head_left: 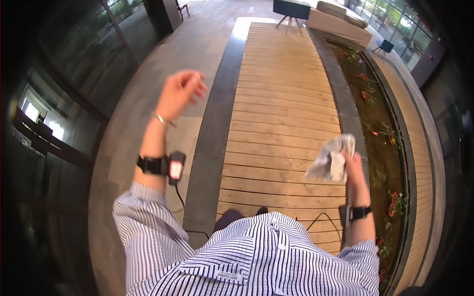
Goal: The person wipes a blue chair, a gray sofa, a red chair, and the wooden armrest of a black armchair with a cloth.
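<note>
A crumpled grey-white cloth (332, 160) is bunched in my right hand (353, 170), which is out over the right side of the wooden deck. Its fingers are partly hidden behind the folds. My left hand (181, 92) is raised in the air above the stone floor on the left, slightly blurred. Its fingers are loosely bent and a little apart, with nothing visible in them. A bracelet circles the left wrist, and a strapped device (170, 166) sits on the left forearm. Another black strap (359, 213) goes round my right forearm.
Underfoot lies the wooden plank deck (276, 113), edged with dark stone. To its right runs a water channel (370, 103) with potted red-flowered plants. Dark glass panels (84, 54) line the left. Ahead are a blue chair (291, 10) and a pale sofa (335, 22).
</note>
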Demonstrator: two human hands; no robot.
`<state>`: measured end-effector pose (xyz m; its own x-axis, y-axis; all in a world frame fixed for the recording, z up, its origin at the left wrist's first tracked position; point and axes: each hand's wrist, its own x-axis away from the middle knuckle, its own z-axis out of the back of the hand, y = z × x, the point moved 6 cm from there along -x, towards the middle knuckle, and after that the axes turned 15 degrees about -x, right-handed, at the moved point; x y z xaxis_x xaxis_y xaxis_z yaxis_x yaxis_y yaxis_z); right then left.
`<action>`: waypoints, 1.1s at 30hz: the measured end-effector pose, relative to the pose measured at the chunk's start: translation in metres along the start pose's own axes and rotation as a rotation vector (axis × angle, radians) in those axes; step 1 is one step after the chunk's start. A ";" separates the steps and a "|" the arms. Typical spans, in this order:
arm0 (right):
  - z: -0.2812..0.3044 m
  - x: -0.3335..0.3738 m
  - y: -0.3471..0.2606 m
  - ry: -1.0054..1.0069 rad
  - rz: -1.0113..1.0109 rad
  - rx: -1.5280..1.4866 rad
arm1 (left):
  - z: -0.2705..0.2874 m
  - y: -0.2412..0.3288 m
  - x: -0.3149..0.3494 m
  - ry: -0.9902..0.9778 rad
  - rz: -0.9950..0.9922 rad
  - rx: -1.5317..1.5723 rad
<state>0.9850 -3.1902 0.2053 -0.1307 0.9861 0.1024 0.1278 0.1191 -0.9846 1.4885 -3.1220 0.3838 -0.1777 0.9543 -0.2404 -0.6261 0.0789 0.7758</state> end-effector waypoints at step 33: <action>-0.144 -0.818 -0.180 0.083 0.388 0.019 | -0.079 -0.143 -0.690 -0.280 -0.045 0.104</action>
<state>1.2100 -4.0018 0.3192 0.0041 0.9635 -0.2676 0.1339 -0.2658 -0.9547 1.6407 -3.8142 0.3928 0.0743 0.9904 -0.1167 -0.5447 0.1384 0.8271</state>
